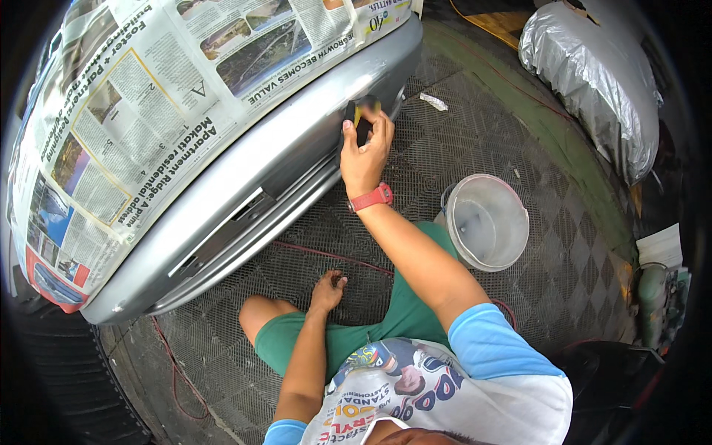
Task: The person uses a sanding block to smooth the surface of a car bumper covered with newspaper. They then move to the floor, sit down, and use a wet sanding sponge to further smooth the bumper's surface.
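My right hand (366, 150), with a red watch on its wrist, pinches a small black pad with a yellow strip (361, 122). It is held against the silver car bumper (293, 144), near that part's right end. The fingers partly hide the pad, and its far end is blurred. Lower down, my left hand (327, 291) hangs beside my knee, away from the bumper. Its fingers are loosely bent and somewhat apart, with nothing visible in them. Newspaper sheets (170, 111) cover the car body just above the bumper.
A whitish bucket (488, 222) holding cloudy liquid stands right of my leg. A thin red hose (176, 378) runs across the dark grid floor mat (571, 245). Silver sheeting (593, 81) covers a large form at the far right. A crumpled paper scrap (434, 101) lies beyond my hand.
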The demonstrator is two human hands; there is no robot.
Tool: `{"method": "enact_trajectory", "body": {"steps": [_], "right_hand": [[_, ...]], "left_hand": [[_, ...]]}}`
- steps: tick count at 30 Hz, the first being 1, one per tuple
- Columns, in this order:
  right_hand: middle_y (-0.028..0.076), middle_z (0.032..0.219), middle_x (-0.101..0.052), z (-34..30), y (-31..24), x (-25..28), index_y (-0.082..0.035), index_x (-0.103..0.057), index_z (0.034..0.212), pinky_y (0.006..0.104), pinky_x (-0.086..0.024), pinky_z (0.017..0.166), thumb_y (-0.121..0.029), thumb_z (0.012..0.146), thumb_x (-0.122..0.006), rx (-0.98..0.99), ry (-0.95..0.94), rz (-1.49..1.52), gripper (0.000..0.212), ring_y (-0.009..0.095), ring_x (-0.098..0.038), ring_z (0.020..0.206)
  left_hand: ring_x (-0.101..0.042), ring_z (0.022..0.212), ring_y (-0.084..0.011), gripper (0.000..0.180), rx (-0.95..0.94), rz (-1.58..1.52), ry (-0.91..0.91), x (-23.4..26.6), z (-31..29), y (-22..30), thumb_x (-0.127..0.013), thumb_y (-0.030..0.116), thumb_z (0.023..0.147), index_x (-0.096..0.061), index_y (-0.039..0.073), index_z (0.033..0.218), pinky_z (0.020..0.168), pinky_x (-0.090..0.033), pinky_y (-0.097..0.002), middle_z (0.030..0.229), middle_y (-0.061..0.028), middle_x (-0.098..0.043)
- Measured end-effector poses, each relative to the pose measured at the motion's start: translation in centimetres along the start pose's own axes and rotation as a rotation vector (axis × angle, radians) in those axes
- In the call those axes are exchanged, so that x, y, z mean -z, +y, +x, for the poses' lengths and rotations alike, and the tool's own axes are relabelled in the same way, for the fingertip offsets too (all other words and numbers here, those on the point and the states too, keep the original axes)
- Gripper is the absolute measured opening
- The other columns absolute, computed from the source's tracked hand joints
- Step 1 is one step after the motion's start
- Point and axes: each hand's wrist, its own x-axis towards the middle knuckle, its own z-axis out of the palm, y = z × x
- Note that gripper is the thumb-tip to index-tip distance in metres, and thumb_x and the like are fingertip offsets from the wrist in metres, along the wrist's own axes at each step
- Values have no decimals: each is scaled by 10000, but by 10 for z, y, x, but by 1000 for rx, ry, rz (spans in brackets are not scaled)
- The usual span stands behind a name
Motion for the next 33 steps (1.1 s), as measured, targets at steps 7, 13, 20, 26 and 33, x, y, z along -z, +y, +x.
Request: {"method": "enact_trajectory", "body": {"steps": [7,13,20,26,33], "right_hand": [[206,1252,-599,35,8,0,16,-625,1190,511,-395,1131,-63,886,-771,-88,49,4,346,411,-538,1267],[212,1226,-621,57,8,2,35,-624,1204,506,-389,1129,-51,880,-765,-41,46,-46,364,408,-536,1243],[209,1312,-524,15,-20,11,-25,-680,1184,504,-381,1144,-125,864,-806,102,-131,-51,359,403,-510,1278],[189,1291,-597,103,-3,29,-101,-729,1206,499,-469,1037,-188,896,-781,187,-206,-414,326,389,-548,1195],[200,1257,-645,109,-14,37,-126,-743,1235,503,-491,1008,-214,934,-724,531,-361,-491,314,402,-579,1150]], "left_hand": [[-689,1205,-366,469,9,6,-12,-1,-1,0,-695,369,996,-661,53,1342,1060,-519,-449,1292,-213,-718],[-697,1208,-331,480,9,48,-39,-1,0,0,-681,368,1016,-644,39,1363,1063,-519,-423,1291,-190,-729],[-699,1216,-315,477,7,113,-40,-1,-1,2,-675,348,1027,-629,21,1372,1064,-519,-411,1293,-188,-731],[-678,1224,-380,474,-20,-63,-31,-4,5,-2,-697,349,998,-654,45,1358,1066,-518,-453,1328,-212,-704],[-661,1251,-368,489,-73,-31,-35,-15,12,-11,-683,373,1000,-651,46,1362,1091,-498,-460,1342,-204,-696]]}}
